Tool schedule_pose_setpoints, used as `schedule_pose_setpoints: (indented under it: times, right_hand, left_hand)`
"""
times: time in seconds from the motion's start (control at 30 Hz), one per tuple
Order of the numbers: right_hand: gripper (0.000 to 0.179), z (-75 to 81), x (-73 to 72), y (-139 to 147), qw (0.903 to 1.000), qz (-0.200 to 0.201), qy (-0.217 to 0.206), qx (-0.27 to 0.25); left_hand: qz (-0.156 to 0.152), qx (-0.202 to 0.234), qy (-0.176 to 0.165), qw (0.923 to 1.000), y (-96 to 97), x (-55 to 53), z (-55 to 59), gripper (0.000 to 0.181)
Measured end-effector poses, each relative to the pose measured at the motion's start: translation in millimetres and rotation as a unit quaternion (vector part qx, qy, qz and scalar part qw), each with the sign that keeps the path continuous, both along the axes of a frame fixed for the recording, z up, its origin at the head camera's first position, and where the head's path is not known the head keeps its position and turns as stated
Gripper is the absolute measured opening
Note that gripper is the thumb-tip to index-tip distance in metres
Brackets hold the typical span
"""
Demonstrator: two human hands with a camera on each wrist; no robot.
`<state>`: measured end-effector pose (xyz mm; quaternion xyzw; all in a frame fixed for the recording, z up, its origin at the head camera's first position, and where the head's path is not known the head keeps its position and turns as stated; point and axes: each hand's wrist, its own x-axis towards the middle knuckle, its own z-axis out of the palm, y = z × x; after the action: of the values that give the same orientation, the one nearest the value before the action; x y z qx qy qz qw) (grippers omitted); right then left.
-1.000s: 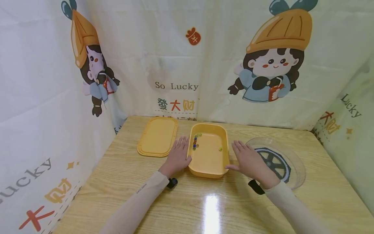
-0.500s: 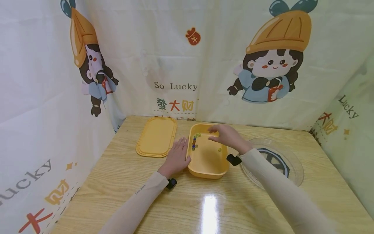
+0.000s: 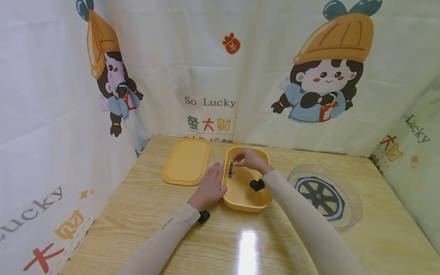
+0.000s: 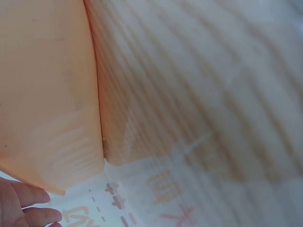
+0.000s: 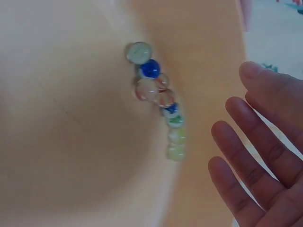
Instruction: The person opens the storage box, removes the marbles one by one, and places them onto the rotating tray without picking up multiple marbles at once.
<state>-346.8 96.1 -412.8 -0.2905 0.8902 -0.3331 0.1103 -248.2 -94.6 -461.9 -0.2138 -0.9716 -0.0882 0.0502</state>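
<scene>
A yellow plastic box (image 3: 240, 198) stands on the table with several glass marbles (image 3: 230, 171) lined up along its left inner side. My left hand (image 3: 208, 186) lies against the outside of that left wall, fingers straight. Over the box's back left part, my right hand (image 3: 251, 159) hovers above the marbles. The right wrist view has its fingers (image 5: 244, 137) spread and slightly bent, apart from the blue, green, yellow and clear marbles (image 5: 165, 98) and holding nothing. In the left wrist view, the box wall (image 4: 47, 94) fills the left side, with fingertips at its rim.
A flat yellow lid (image 3: 187, 160) lies left of the box. On the right sits a round clear plastic dish (image 3: 354, 202) with a dark wheel-like pattern (image 3: 317, 196) showing in it. A printed curtain (image 3: 254, 95) hangs behind the table.
My right hand has moved from beside the box's right wall, up over it, and left to above the marbles. The left hand has stayed at the left wall.
</scene>
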Motion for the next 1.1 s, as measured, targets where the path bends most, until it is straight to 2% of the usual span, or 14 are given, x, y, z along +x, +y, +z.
schedule_pose_setpoints:
  times: [0.3, 0.6, 0.77, 0.93, 1.1]
  right_hand:
    - [0.011, -23.0, -9.3, -6, 0.9984, -0.033, -0.040, 0.024]
    - [0.011, -37.4, -12.8, -7, 0.9973, -0.032, -0.066, 0.002]
    - [0.011, -42.9, -14.8, -6, 0.9969, -0.030, -0.073, -0.002]
    - [0.011, -46.2, -16.3, -7, 0.9972, -0.030, -0.068, -0.012]
    - [0.010, -48.6, -16.5, -10, 0.9971, -0.040, -0.064, 0.000]
  left_hand:
    - [-0.003, 0.007, 0.010, 0.9999, 0.9, 1.5, 1.1, 0.067]
    - [-0.002, 0.002, 0.013, 0.9999, 1.3, -0.3, -5.7, 0.067]
    - [0.002, -0.002, 0.003, 1.0000, 1.5, -0.2, -6.2, 0.067]
    - [0.000, 0.001, 0.013, 0.9999, 0.9, 0.1, -6.4, 0.067]
    - [-0.003, 0.004, 0.019, 0.9998, 0.5, 0.4, -6.0, 0.066]
